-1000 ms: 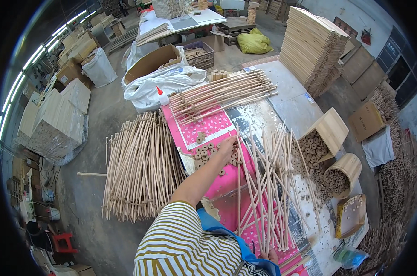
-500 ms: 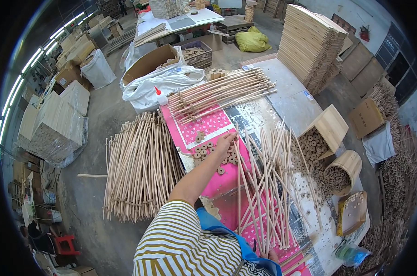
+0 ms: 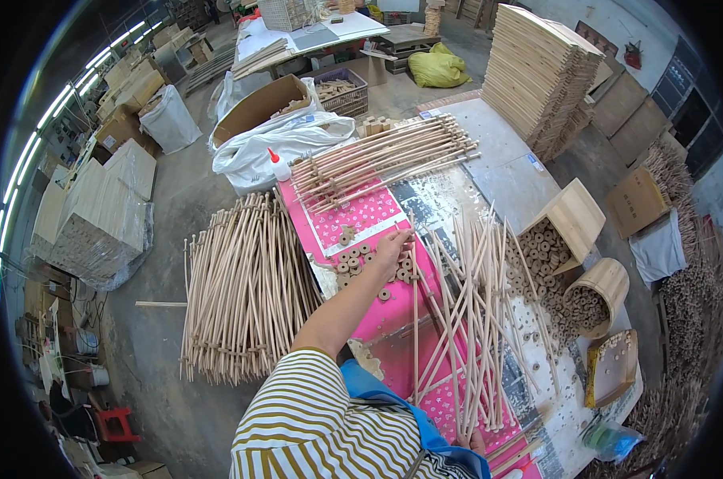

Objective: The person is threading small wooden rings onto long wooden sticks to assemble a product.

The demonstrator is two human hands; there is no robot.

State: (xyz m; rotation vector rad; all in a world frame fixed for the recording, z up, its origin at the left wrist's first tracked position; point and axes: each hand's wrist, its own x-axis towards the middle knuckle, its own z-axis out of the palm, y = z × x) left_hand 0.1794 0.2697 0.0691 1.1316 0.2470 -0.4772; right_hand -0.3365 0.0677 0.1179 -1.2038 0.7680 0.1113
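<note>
My left hand (image 3: 395,246) is closed in a pinch at the far end of a thin wooden rod (image 3: 415,335) on the pink-covered table. Drilled wooden discs (image 3: 352,263) lie beside that wrist, several of them partly under it. Low in the view, my right hand (image 3: 476,441) shows only in part past the blue apron; its fingers are closed around the near end of a wooden rod. A loose, crossing heap of wooden rods (image 3: 481,319) lies right of my left hand, some with discs on them.
A tipped wooden bucket (image 3: 615,281) and a square wooden box (image 3: 577,219) spill discs at the right. Bundled rods (image 3: 385,160) lie across the far table, by a red-tipped glue bottle (image 3: 279,166). A large rod stack (image 3: 246,287) stands left; stacked boards (image 3: 533,76) rise behind.
My left hand stays at the rod's far end with barely any shift. My right hand has moved slightly up and right, and the rods near it have shifted a little.
</note>
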